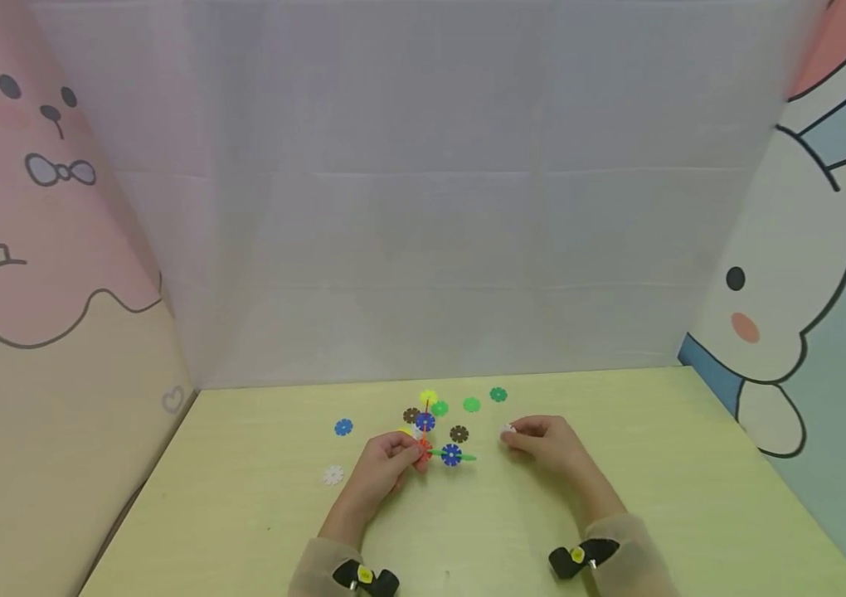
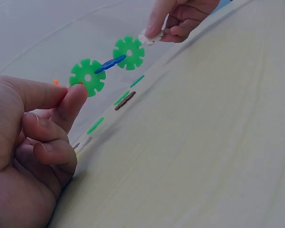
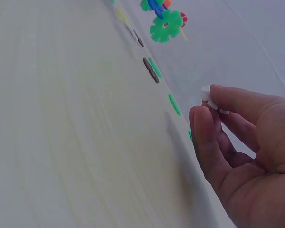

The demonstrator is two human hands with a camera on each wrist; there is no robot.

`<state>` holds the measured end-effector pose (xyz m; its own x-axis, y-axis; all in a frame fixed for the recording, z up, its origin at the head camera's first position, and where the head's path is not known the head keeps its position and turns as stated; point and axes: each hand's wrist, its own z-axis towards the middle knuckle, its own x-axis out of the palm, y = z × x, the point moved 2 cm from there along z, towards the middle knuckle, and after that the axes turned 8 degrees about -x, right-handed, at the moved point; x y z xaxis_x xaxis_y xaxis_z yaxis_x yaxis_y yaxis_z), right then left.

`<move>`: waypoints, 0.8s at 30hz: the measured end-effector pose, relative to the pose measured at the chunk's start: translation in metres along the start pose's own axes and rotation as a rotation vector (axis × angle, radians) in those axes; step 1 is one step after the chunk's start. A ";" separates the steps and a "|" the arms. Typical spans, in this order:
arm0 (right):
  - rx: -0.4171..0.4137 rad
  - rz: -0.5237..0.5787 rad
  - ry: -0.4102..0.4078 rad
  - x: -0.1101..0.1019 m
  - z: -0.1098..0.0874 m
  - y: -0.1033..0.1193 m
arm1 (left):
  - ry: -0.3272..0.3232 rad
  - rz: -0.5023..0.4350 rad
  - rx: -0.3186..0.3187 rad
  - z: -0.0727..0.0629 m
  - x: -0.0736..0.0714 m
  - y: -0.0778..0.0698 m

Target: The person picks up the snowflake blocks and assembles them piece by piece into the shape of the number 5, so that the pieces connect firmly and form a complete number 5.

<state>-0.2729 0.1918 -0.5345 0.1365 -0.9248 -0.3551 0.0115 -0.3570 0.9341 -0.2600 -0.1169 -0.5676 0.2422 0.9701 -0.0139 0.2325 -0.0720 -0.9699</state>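
Observation:
My left hand pinches a red snowflake disc between thumb and fingers, part of a joined chain of notched plastic discs. From it a branch runs right: a green disc, a blue disc and a second green disc. Another blue disc and thin orange-red pieces show above the red one. To the right, my right hand pinches a small white snowflake disc between thumb and index finger. In the head view a gap separates this white disc from the chain's end; fingers hide part of it.
Loose discs lie on the pale wooden table: a light blue disc, a white one, a brown one and green ones. A white curtain hangs behind, with cartoon-printed panels at both sides.

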 end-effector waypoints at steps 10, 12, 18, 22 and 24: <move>-0.054 0.154 0.071 0.018 -0.017 0.007 | 0.000 -0.003 0.030 -0.002 0.000 -0.002; -0.055 0.171 0.082 0.022 -0.018 0.005 | -0.003 -0.008 0.027 -0.002 -0.001 -0.001; -0.055 0.202 0.075 0.030 -0.019 0.004 | -0.009 -0.035 0.027 0.000 -0.002 -0.001; -0.048 0.232 0.044 0.034 -0.022 0.008 | -0.012 -0.053 0.030 0.001 -0.003 0.000; -0.043 0.245 0.023 0.036 -0.023 0.010 | -0.014 -0.059 0.030 0.001 -0.003 0.000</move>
<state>-0.2449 0.1577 -0.5376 0.1627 -0.9797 -0.1173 0.0172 -0.1161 0.9931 -0.2621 -0.1195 -0.5679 0.2160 0.9756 0.0402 0.2180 -0.0081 -0.9759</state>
